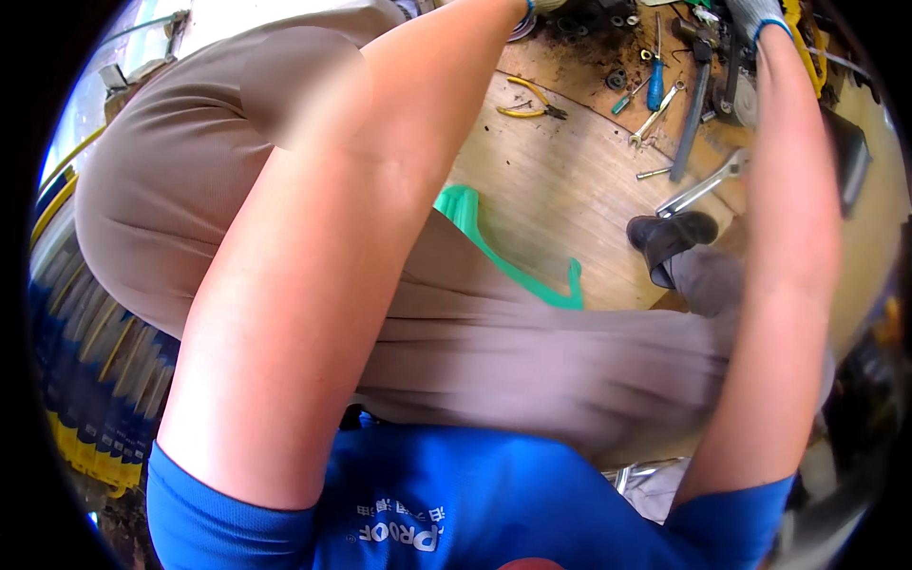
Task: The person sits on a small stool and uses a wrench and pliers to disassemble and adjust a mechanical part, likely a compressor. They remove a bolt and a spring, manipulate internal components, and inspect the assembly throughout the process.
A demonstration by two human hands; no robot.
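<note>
Head view, left hand (547,5): gloved, fingers out of frame, grip can't be told.
Right hand (757,11): gloved, fingers cropped, can't tell spread or hold.
Hammer (698,90): just left of right fingers; probably head-heavy, stiff, sturdy; grip by handle.

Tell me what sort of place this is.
Probably a repair workshop: yellow-handled pliers, a blue-handled screwdriver and a metal wrench lie out in view, and the wooden board near them is stained dark.
</note>
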